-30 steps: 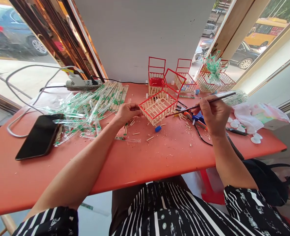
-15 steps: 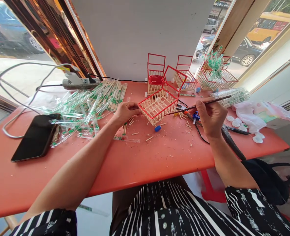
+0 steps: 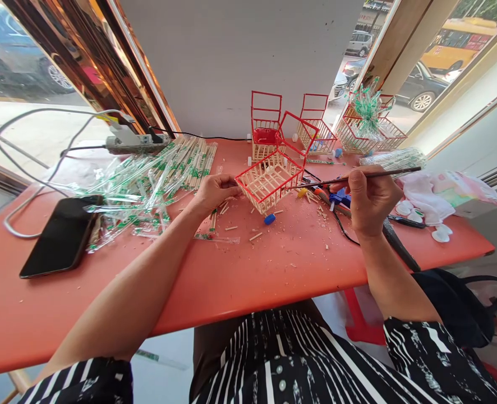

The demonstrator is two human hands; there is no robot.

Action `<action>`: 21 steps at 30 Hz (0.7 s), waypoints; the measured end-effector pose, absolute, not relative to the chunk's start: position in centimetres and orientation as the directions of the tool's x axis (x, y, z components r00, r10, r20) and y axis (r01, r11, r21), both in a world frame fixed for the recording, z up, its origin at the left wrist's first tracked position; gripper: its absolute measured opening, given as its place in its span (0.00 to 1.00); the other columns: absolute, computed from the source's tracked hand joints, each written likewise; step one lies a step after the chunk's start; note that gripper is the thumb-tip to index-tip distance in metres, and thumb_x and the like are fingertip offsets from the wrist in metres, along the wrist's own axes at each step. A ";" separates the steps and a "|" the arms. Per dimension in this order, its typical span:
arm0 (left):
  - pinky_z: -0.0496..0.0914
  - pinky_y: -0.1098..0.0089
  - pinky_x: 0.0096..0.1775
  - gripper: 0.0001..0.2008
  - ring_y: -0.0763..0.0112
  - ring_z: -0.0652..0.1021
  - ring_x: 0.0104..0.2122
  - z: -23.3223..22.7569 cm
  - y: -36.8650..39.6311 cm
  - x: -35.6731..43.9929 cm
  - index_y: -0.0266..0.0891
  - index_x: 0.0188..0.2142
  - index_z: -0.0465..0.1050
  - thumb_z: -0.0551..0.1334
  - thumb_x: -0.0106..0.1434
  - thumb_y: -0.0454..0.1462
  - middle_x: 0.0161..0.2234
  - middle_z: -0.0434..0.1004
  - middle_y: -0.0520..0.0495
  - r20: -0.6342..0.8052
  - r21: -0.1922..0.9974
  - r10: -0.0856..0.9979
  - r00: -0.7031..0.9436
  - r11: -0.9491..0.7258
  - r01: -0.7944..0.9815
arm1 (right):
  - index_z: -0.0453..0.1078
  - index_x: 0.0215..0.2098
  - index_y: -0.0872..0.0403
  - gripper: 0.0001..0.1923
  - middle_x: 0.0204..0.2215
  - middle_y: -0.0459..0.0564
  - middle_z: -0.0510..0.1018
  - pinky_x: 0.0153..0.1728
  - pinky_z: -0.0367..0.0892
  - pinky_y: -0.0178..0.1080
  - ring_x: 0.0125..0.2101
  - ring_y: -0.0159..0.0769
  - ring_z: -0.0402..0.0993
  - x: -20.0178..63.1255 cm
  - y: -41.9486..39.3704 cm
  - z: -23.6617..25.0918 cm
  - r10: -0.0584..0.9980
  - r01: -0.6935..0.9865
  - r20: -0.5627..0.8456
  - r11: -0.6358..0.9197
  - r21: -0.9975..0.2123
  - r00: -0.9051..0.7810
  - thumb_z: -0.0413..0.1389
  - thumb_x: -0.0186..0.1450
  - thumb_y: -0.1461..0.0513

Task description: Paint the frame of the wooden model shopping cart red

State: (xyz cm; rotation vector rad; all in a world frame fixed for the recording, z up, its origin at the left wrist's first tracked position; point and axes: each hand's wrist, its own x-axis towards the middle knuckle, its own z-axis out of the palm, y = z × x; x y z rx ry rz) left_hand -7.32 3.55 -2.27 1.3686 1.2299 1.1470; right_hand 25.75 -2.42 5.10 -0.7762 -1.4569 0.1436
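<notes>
Raised since before, right hand [image 3: 368,199] fingers pinch the brush [image 3: 358,178].

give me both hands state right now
Left hand: fingers closed on the edge of the red-rimmed stick basket.
Right hand: closed, holding a thin dark brush.
</notes>
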 end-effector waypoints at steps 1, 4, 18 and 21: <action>0.78 0.71 0.39 0.12 0.67 0.84 0.32 -2.3 3.6 -7.3 0.38 0.34 0.85 0.76 0.48 0.39 0.31 0.86 0.48 0.052 0.991 0.997 0.061 -0.059 0.122 | 0.79 0.34 0.48 0.15 0.21 0.41 0.83 0.26 0.74 0.37 0.21 0.34 0.82 25.9 -2.4 5.0 0.546 0.376 0.823 0.738 -0.560 0.154 0.64 0.73 0.48; 0.79 0.70 0.39 0.13 0.66 0.84 0.33 -2.5 3.7 -7.4 0.39 0.34 0.85 0.77 0.48 0.39 0.32 0.86 0.48 0.049 0.990 0.997 0.057 -0.056 0.128 | 0.78 0.33 0.48 0.18 0.22 0.41 0.84 0.27 0.76 0.38 0.22 0.35 0.83 26.1 -2.5 4.5 0.622 0.419 0.772 0.671 -0.612 0.132 0.64 0.72 0.46; 0.79 0.70 0.38 0.13 0.67 0.84 0.31 -2.4 3.7 -7.4 0.38 0.33 0.84 0.76 0.47 0.38 0.31 0.86 0.48 0.050 0.992 0.997 0.051 -0.056 0.114 | 0.78 0.33 0.49 0.18 0.21 0.42 0.83 0.27 0.75 0.37 0.21 0.33 0.82 26.3 -2.7 4.8 0.544 0.418 0.818 0.710 -0.566 0.185 0.63 0.73 0.47; 0.80 0.69 0.39 0.12 0.65 0.84 0.32 -2.4 3.7 -7.4 0.39 0.34 0.85 0.75 0.48 0.38 0.32 0.87 0.47 0.042 0.990 0.998 0.047 -0.048 0.134 | 0.78 0.34 0.49 0.18 0.21 0.41 0.83 0.30 0.77 0.38 0.23 0.34 0.83 26.7 -2.7 4.6 0.592 0.480 0.796 0.665 -0.572 0.127 0.62 0.73 0.46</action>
